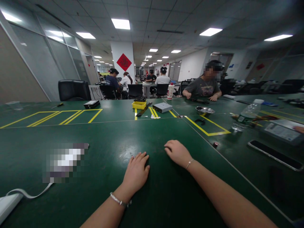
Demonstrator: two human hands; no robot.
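My left hand (137, 173) lies palm down on the green tabletop (102, 139), its fingers stretched out and slightly apart. Nothing is in it. To its right, my right hand (177, 152) rests on the same surface with fingers loosely bent and a little apart; no object shows in it. A bracelet circles each wrist. The nearest thing to my right hand is a small reddish-brown piece (215, 144), well to its right. Left of my left hand lies a blurred-out flat device (67, 161) with a white cable (33, 195).
Farther back stand a yellow bin (139, 105), a grey metal box (162, 107) and a metal bowl (205, 110). On the right are a water bottle (248, 115), a phone (275, 155) and a silver boxy unit (283, 129). A person (204, 85) sits across the table.
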